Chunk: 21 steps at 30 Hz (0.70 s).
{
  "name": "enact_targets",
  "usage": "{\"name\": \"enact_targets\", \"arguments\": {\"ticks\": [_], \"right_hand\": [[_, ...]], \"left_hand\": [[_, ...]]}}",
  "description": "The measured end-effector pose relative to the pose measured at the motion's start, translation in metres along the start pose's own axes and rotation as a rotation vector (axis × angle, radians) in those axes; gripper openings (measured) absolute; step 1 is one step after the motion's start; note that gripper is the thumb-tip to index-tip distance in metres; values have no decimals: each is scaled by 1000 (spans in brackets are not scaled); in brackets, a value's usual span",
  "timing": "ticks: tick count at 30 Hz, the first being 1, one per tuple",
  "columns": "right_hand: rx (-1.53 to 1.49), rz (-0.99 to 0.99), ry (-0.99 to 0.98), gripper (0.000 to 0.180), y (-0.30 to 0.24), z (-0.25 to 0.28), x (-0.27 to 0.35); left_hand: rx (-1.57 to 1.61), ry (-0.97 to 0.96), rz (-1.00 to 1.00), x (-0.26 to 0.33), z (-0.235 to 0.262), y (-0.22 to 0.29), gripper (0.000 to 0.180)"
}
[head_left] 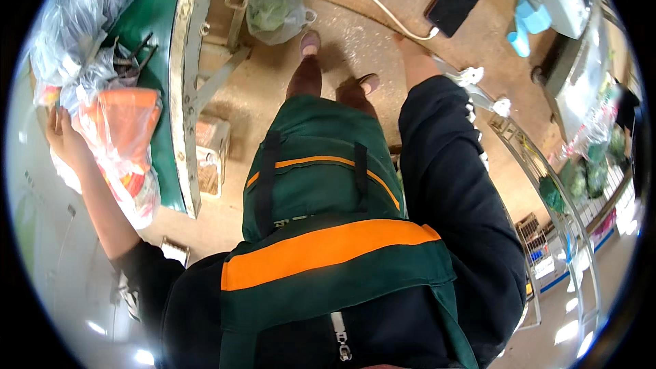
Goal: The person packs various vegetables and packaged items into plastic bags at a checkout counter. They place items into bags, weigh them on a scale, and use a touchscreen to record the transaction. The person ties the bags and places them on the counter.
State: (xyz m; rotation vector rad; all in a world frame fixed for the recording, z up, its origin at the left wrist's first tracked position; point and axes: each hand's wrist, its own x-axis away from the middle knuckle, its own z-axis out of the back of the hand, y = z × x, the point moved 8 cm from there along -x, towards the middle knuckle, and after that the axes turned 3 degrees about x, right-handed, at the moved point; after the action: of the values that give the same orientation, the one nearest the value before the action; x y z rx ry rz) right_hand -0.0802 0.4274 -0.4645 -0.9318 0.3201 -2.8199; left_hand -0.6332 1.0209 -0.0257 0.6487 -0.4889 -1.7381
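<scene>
Dusty concrete floor (355, 48) runs beneath the person's feet, rough and speckled, with a green-topped counter (160, 41) on a pale metal frame along the left side. On that counter lies a heap of crinkled clear plastic bags (75, 20), glossy and crumpled, with some dark metal tools (133, 58) poking out between them.

The left hand (60, 138) reaches out to the left edge of the counter, fingers half curled against an orange-and-white plastic packet (119, 140) that sags over the counter's side; whether it truly grips the packet or only presses on it cannot be told. The packet sits just to the right of that hand, touching it.

The right hand is hidden (only the bare forearm (417, 61) and black sleeve show, stretching toward a brown wooden counter at the top), so its state cannot be told. Near it lie a flat black phone (454, 0) with a white cable (389, 14) plugged in. A green apron (321, 184) with orange stripes covers the person's front.
</scene>
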Motion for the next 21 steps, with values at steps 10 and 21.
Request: {"name": "enact_targets", "arguments": {"ticks": [10,21], "right_hand": [[101,-75,-10,38,130,-101,121],[-46,363,-369,36,211,146,330]], "left_hand": [[377,-779,408,362,-167,117,23],[91,-1453,-921,653,-352,375,96]]}}
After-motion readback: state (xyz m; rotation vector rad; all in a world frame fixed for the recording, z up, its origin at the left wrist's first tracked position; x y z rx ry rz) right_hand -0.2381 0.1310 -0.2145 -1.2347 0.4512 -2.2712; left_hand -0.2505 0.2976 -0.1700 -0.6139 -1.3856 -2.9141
